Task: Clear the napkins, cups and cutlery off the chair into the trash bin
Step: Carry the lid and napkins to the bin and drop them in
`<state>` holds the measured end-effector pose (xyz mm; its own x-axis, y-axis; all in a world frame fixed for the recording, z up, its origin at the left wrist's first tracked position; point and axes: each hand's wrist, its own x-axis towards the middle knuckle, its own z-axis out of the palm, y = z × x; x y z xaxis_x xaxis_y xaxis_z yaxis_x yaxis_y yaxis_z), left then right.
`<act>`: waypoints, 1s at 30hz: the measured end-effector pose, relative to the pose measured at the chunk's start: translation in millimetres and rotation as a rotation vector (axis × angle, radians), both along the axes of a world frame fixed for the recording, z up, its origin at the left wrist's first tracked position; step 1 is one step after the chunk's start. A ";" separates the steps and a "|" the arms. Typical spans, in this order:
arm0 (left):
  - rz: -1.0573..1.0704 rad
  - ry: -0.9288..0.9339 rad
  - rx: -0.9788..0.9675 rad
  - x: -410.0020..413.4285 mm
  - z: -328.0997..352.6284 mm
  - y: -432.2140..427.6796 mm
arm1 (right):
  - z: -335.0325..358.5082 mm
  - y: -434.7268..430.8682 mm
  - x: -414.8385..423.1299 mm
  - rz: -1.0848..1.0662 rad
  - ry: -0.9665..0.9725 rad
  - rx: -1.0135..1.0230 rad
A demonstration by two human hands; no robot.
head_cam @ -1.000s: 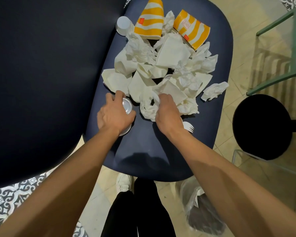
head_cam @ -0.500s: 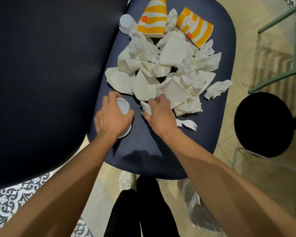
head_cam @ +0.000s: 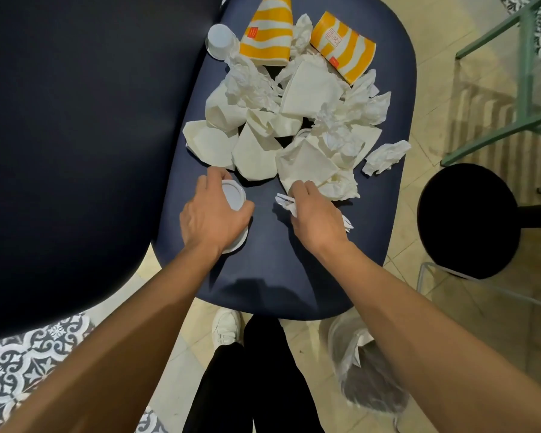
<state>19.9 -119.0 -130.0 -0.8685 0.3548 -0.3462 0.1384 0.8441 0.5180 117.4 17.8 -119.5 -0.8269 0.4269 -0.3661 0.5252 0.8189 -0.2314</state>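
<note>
The left hand [head_cam: 213, 217] grips a small white cup [head_cam: 233, 198] lying on the chair [head_cam: 263, 276] seat. The right hand [head_cam: 316, 220] pinches a white scrap [head_cam: 283, 202], napkin or cutlery cannot be told, with fork tines [head_cam: 348, 224] showing beneath it. The job looks barely begun: the napkin pile [head_cam: 294, 135], two striped cups [head_cam: 269, 29], another white cup [head_cam: 221, 40] and a stray napkin [head_cam: 386, 156] by the seat's right edge all remain. The trash bin [head_cam: 366, 379] sits on the floor just past the seat's near right corner, with open floor toward a black stool [head_cam: 469, 220], probably a short drop for the right hand.
</note>
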 end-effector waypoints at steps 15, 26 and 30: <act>-0.062 -0.024 0.027 19.8 -6.7 -0.2 | -21.3 -14.3 15.0 -0.006 -0.050 0.011; -0.114 -0.005 0.084 33.0 -0.9 1.1 | -1.9 -6.0 18.8 -0.007 -0.004 0.136; -0.133 -0.031 0.146 44.1 7.1 5.9 | 11.6 -4.0 41.9 -0.106 0.038 0.070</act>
